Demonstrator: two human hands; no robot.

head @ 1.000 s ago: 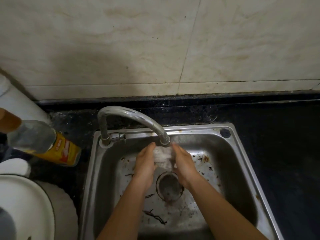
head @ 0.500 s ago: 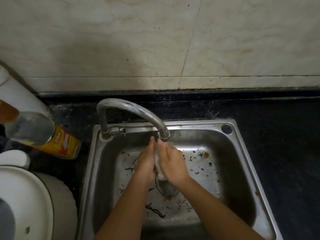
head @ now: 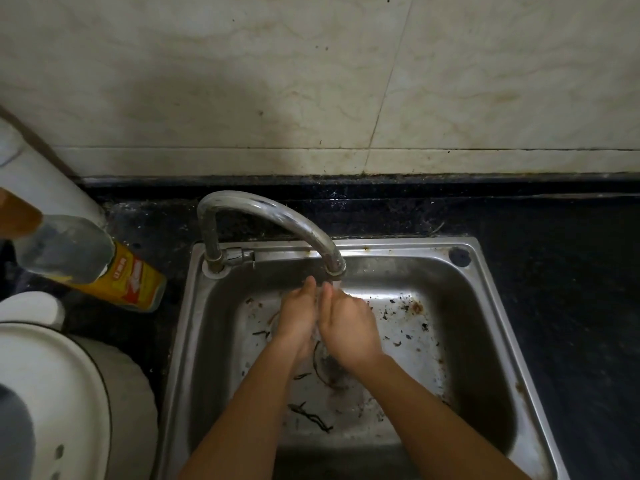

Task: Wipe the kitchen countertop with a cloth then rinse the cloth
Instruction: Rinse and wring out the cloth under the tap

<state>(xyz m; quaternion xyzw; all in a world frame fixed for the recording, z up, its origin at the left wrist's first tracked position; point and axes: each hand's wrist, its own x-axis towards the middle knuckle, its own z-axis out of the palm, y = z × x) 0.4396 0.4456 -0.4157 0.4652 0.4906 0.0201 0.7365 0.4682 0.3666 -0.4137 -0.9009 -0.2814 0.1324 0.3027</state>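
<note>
Over the drain (head: pixel 327 368): open hole directly below the hands. If the palms slacken, the cloth could drop onto it and pick up the dark scraps on the sink (head: pixel 398 244) floor.
Tap (head: pixel 277 216): the spout ends just above the fingertips. Water seems to run, but the stream is too faint to be sure. Hard rubbing this close could throw spray onto the countertop (head: pixel 554 271) and wet the wiped surface again.
Yellow-label bottle (head: pixel 117 275): just left of the sink rim; a wide sweep of the left arm could tip it.
Left hand (head: pixel 298 317): flat, fingers straight, palm pressed against the right.
Right hand (head: pixel 346 327): flat, palm pressed against the left, fingers pointing toward the wall.
Cloth: not plainly visible. Judged to be sandwiched between the two palms, beneath the spout and above the drain.
</note>
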